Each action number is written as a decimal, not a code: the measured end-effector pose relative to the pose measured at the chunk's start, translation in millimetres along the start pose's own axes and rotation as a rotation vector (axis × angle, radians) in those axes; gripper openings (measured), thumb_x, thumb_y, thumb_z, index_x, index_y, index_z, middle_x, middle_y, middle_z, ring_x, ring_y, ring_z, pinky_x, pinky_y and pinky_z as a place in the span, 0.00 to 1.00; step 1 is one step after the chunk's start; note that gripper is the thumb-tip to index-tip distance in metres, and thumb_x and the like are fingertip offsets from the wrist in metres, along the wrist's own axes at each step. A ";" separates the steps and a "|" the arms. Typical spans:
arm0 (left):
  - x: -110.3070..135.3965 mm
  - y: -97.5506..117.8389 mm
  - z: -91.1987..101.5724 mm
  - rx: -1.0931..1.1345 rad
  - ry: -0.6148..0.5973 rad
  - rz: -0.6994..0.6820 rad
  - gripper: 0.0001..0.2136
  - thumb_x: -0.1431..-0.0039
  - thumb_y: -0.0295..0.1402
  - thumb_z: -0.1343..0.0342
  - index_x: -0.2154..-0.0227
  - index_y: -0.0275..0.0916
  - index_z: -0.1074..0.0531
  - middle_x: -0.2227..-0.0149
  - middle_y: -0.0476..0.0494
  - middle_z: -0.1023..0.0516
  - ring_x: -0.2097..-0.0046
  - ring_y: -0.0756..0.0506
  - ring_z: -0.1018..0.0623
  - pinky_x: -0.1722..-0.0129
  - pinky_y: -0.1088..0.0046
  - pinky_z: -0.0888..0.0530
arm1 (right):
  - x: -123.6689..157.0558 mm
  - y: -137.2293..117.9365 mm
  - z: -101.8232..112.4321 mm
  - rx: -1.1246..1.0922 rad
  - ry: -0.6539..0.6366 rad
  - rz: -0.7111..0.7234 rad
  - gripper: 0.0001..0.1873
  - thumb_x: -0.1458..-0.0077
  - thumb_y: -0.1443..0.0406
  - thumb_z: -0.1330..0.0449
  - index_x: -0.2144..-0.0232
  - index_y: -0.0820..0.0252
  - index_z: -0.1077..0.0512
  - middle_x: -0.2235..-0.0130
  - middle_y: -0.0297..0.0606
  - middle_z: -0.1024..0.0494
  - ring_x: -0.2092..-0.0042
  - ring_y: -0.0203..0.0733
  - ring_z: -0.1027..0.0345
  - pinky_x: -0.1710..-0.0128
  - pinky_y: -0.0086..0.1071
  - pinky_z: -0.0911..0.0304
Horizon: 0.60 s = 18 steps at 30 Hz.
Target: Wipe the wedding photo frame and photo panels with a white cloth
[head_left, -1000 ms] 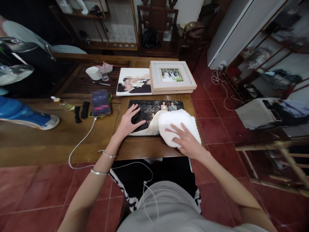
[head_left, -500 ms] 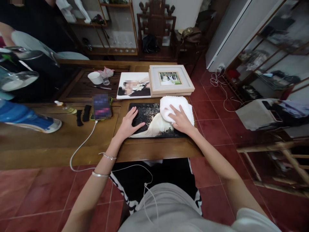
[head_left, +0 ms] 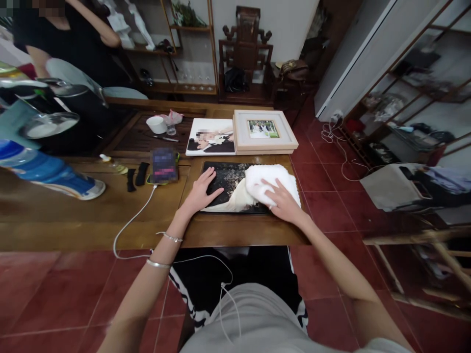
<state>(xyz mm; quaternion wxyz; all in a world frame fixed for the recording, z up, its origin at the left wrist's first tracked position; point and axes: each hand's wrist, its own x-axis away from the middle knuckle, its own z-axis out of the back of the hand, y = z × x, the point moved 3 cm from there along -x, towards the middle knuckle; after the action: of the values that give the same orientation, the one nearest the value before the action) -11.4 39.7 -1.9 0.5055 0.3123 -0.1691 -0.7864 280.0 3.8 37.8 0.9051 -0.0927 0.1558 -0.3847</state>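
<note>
A dark photo panel [head_left: 226, 184] with pale blossoms and a flowing white dress lies flat on the wooden table in front of me. My left hand [head_left: 202, 191] rests with fingers apart on its left part. A folded white towel [head_left: 271, 182] covers the panel's right part. On top of that towel, my right hand [head_left: 285, 201] presses with spread fingers, the thumb side near the towel's lower edge. Behind the panel lie a white-edged photo print [head_left: 210, 147] and a pale framed picture [head_left: 265, 144], which rests on another frame.
To the left are a phone [head_left: 164, 166] on a white cable [head_left: 127, 225], black straps [head_left: 142, 174], a small dropper bottle [head_left: 114, 164] and a large blue bottle [head_left: 51, 169] on its side. A white cup [head_left: 156, 124] stands farther back. Another person [head_left: 81, 46] is across the table.
My right hand and the towel have slid toward me over the panel, off its far edge. My left hand stays in place. The camera view has shifted slightly; the other person's arm is raised.
</note>
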 end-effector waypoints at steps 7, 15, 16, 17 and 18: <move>-0.8 0.2 -0.1 0.013 0.022 0.004 0.30 0.40 0.50 0.47 0.40 0.35 0.37 0.35 0.30 0.40 0.33 0.36 0.42 0.36 0.48 0.43 | -47.4 43.3 -0.8 0.106 0.101 -0.135 0.19 0.52 0.73 0.45 0.55 0.66 0.29 0.40 0.63 0.36 0.35 0.57 0.47 0.38 0.63 0.55; -0.4 -0.1 -1.0 0.007 0.042 0.009 0.30 0.40 0.49 0.46 0.41 0.36 0.36 0.35 0.32 0.39 0.33 0.36 0.42 0.37 0.47 0.42 | 19.0 -53.5 -5.4 -0.058 -0.094 0.061 0.20 0.59 0.76 0.48 0.62 0.61 0.28 0.36 0.51 0.40 0.32 0.54 0.56 0.35 0.64 0.69; -0.2 0.1 -0.9 0.007 0.039 0.012 0.29 0.40 0.49 0.47 0.41 0.35 0.36 0.35 0.32 0.40 0.33 0.36 0.42 0.37 0.47 0.42 | 26.8 -61.3 -3.7 -0.085 -0.132 0.086 0.19 0.59 0.76 0.48 0.62 0.61 0.28 0.35 0.50 0.41 0.31 0.53 0.57 0.35 0.63 0.71; -0.2 0.3 -0.7 0.007 0.038 0.012 0.29 0.39 0.49 0.47 0.41 0.35 0.36 0.36 0.31 0.40 0.33 0.36 0.41 0.37 0.48 0.41 | 33.0 -65.5 -1.6 -0.115 -0.172 0.107 0.18 0.58 0.76 0.48 0.63 0.60 0.29 0.35 0.49 0.41 0.32 0.52 0.57 0.34 0.61 0.72; -0.2 0.6 -0.4 0.006 0.039 0.008 0.29 0.39 0.48 0.48 0.42 0.34 0.35 0.36 0.31 0.39 0.34 0.36 0.41 0.37 0.48 0.41 | 37.6 -65.5 0.8 -0.146 -0.206 0.117 0.16 0.57 0.76 0.47 0.64 0.60 0.29 0.35 0.48 0.41 0.32 0.51 0.55 0.33 0.58 0.71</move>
<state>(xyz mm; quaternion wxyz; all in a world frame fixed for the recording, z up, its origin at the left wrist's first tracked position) -10.7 39.7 -1.7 0.5106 0.3285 -0.1630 -0.7777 261.3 -68.4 49.5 0.9279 -0.1880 0.0949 -0.3076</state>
